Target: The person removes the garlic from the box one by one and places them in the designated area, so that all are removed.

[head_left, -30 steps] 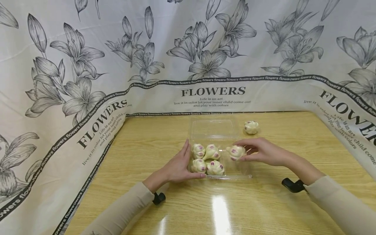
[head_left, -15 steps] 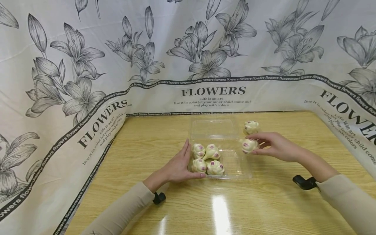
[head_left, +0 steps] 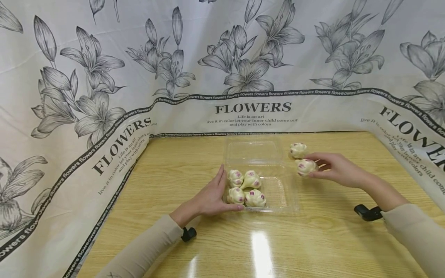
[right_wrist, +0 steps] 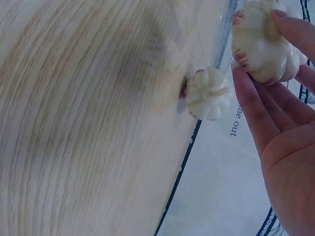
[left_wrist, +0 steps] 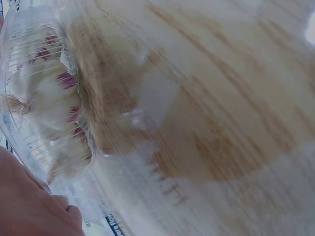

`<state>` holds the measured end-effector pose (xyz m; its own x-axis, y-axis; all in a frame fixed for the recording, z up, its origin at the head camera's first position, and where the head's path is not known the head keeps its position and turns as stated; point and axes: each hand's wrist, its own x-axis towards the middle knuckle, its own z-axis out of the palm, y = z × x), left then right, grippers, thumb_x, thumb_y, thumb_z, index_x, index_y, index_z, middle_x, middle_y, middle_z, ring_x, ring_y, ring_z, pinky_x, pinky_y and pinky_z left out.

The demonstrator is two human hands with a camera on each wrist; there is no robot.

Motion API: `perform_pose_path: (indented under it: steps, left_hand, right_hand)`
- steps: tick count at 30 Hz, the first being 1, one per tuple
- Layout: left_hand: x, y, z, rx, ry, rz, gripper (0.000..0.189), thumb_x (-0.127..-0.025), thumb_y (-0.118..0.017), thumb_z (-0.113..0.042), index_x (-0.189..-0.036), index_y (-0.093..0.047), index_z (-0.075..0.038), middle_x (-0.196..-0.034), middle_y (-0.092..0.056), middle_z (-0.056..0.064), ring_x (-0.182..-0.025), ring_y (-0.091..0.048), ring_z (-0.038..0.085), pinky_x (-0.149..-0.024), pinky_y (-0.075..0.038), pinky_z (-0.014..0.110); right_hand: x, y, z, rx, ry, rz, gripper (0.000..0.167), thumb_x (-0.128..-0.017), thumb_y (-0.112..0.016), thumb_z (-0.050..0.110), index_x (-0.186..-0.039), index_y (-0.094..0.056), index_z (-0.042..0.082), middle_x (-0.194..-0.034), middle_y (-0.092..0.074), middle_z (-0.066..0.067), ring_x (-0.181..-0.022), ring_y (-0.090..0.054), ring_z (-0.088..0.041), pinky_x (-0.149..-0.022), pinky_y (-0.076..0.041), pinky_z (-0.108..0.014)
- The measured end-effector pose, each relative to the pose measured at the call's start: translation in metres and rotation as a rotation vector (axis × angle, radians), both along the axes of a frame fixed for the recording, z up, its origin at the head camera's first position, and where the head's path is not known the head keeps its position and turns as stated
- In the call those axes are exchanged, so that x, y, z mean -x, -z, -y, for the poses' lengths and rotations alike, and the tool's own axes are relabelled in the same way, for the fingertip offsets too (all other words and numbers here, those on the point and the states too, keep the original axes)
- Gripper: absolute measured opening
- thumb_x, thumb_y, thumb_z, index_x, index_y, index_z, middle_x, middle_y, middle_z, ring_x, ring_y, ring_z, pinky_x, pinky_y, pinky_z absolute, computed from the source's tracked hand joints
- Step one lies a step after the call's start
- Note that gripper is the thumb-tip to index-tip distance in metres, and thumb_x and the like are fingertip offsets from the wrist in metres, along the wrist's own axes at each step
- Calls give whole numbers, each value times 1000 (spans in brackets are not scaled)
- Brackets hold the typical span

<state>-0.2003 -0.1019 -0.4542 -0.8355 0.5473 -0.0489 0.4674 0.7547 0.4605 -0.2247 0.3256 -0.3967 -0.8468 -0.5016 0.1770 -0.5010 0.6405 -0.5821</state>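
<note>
Pinching garlic (right_wrist: 256, 42) between right fingertips (right_wrist: 238, 71)

Cloth (head_left: 205, 73): "FLOWERS"; below, "Life is an art" … "and play with colors"; dark band (head_left: 265, 94): repeated "flowers"

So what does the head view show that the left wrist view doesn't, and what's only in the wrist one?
Only the head view shows the right hand holding a garlic bulb, with a loose bulb just beyond it.
Only the left wrist view shows a brown stringy tuft on one of the packed bulbs.
Both show the left hand against the clear container, packed bulbs inside, the wooden table and the printed cloth.
</note>
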Motion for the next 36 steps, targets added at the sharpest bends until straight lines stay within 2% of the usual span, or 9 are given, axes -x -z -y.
perform_pose_path:
  steps: [7,9,15,16,19,23,25,30,36]
  left_hand:
    - [0,-1,0,8,2,0,137,-78,-57,-88,-162,5,1,-169,19,13,-154,-18,36,-124,-26,43]
    - [0,-1,0,10,3,-2,137,-78,-57,-88,-162,6,0,-170,17,15,-154,-18,36,-124,-27,43]
    - [0,-1,0,15,0,-2,136,-79,-57,-87,-162,6,-1,-170,18,14,-153,-20,36,-123,-28,43]
    - [0,-2,0,17,0,-2,136,-79,-58,-87,-162,6,0,-170,18,14,-153,-20,36,-123,-28,43]
    - [0,-2,0,19,0,-1,135,-80,-59,-85,-162,6,0,-170,18,14,-154,-19,36,-123,-27,42]
    - [0,-2,0,17,-1,3,135,-80,-59,-85,-162,7,0,-169,20,11,-154,-18,35,-124,-26,42]
    - [0,-2,0,16,1,2,135,-80,-59,-85,-162,7,0,-169,21,11,-154,-18,35,-124,-26,42]
    - [0,-2,1,16,3,-1,135,-79,-58,-87,-162,6,0,-169,21,11,-154,-18,36,-124,-27,42]
    - [-1,-3,1,15,-1,9,135,-79,-59,-85,-162,5,-1,-168,22,9,-154,-17,36,-124,-26,42]
  right_hand:
    - [6,3,-15,-27,79,26,52,-91,-79,10,-135,-59,-7,-125,-67,-25,-104,-69,-37,-81,-62,-32]
    - [9,5,-20,-28,91,27,51,-91,-79,10,-135,-59,-8,-125,-66,-27,-103,-70,-33,-80,-62,-30]
    - [18,9,-33,-29,113,-2,50,-90,-79,7,-133,-59,-11,-123,-66,-31,-100,-71,-36,-77,-61,-26]
    - [20,9,-34,-34,118,-3,50,-91,-78,7,-133,-59,-11,-124,-65,-32,-101,-70,-43,-77,-62,-28]
    - [25,10,-40,-45,133,-1,51,-92,-77,7,-135,-57,-11,-126,-63,-34,-104,-68,-47,-81,-63,-39]
    - [31,12,-45,-55,152,5,54,-94,-75,10,-138,-54,-12,-130,-60,-36,-109,-64,-52,-88,-58,-57]
    - [34,14,-47,-58,164,3,55,-95,-74,10,-139,-52,-13,-131,-59,-36,-110,-63,-54,-88,-58,-56]
    - [41,18,-53,-58,193,-8,55,-95,-74,10,-139,-52,-14,-129,-60,-36,-111,-62,-54,-86,-60,-45]
    - [49,23,-57,-47,208,-11,55,-95,-73,10,-139,-51,-14,-128,-60,-36,-110,-61,-55,-89,-57,-58]
